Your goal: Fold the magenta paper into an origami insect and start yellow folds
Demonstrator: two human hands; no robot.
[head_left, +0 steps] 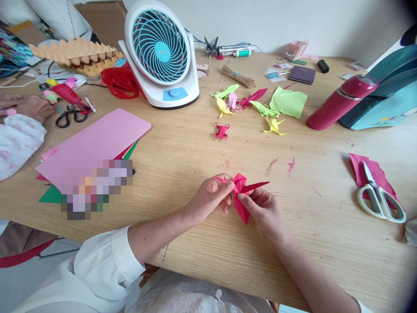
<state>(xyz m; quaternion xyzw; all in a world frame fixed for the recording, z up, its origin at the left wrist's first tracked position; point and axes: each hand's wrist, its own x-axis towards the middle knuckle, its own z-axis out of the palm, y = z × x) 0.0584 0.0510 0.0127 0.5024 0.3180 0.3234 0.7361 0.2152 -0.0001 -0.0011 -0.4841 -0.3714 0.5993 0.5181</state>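
Both my hands grip a folded red origami paper (241, 204) just above the near part of the table. It has several pointed flaps: one juts right, one points down toward me, and a short one reaches left. My left hand (211, 193) pinches the left side, its thumb near the folded centre. On the other side my right hand (264, 211) presses its thumb on the lower flap, with fingers behind the right-hand point. A finished red paper frog (222, 131) sits beyond my hands. Farther back lie a yellow paper figure (274, 126) and several green, pink and red ones.
White-handled scissors (379, 202) rest on red paper at the right, near a red thermos (342, 102) and a teal bag (384, 95). A white fan (163, 52) stands at the back. Pink paper sheets (100, 143) lie left, near another person's hand (32, 108).
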